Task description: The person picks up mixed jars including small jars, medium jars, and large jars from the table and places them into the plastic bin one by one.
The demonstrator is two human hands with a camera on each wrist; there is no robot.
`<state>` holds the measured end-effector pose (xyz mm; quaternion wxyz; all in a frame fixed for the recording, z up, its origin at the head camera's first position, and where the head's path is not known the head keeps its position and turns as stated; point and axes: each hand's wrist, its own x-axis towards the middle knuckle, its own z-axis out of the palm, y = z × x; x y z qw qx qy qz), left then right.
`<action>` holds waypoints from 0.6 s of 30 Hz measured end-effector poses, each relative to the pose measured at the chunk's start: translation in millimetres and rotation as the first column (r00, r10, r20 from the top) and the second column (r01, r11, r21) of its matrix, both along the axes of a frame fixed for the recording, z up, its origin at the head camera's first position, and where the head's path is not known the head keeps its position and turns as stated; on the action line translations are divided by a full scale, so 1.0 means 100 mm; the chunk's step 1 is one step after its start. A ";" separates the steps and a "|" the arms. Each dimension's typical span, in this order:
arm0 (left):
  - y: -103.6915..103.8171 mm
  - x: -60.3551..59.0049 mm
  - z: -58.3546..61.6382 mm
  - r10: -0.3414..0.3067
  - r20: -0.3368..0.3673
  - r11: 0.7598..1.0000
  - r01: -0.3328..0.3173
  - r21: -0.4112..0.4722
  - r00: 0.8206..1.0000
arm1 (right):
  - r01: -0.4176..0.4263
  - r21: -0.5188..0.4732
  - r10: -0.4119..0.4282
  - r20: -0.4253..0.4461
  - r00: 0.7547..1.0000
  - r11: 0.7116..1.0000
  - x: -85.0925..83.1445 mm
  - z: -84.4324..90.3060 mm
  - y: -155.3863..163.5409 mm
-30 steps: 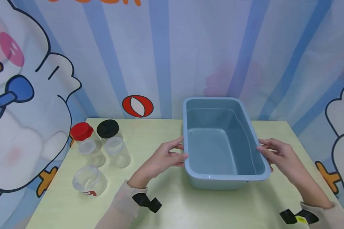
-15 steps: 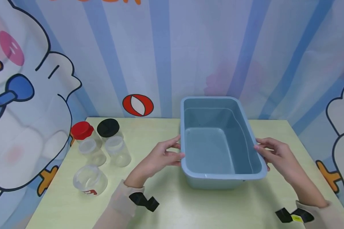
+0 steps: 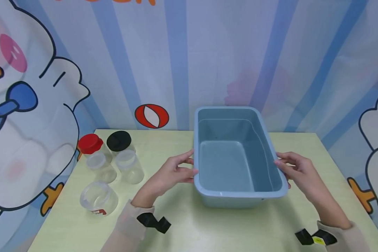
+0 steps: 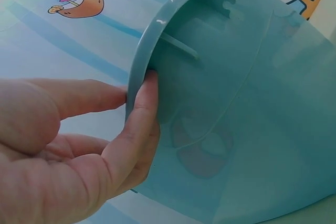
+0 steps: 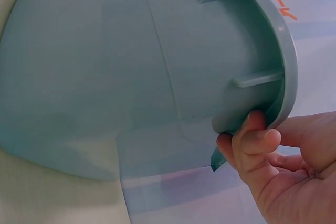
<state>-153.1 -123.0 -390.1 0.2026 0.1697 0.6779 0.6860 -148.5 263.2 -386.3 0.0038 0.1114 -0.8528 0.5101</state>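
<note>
A pale yellow-green worktop (image 3: 182, 227) with a straight back edge against a striped cartoon backdrop (image 3: 176, 52) carries a rectangular grey-blue plastic basin (image 3: 233, 164), right of centre, with bare surface in front of it and between it and the jars. The left hand (image 3: 173, 173) pinches the basin's left rim, fingers (image 4: 139, 124) curled under the lip; the right hand (image 3: 297, 171) grips the right rim likewise. Clear jars (image 3: 97, 197) stand near the left edge, two capped red (image 3: 89, 143) and black (image 3: 118, 140).
</note>
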 end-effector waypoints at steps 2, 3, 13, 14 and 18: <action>-0.02 0.00 0.00 0.001 0.000 1.000 -0.001 -0.006 1.000 | 0.001 -0.002 -0.001 -0.001 1.000 1.000 0.00 0.00 -0.01; -0.02 0.00 0.00 0.001 0.001 1.000 -0.001 -0.006 1.000 | -0.001 -0.007 0.001 0.001 1.000 1.000 0.00 0.00 -0.02; -0.10 0.01 -0.01 0.000 -0.004 1.000 0.000 -0.005 1.000 | -0.007 -0.032 0.007 -0.002 1.000 0.999 0.01 -0.02 -0.10; -0.11 0.01 -0.01 0.001 -0.002 1.000 -0.001 -0.005 1.000 | -0.006 -0.034 0.006 -0.002 1.000 0.999 0.01 -0.02 -0.11; -0.14 0.01 -0.01 0.010 0.003 1.000 -0.010 -0.013 1.000 | -0.008 -0.049 0.008 -0.005 1.000 0.999 0.02 -0.02 -0.14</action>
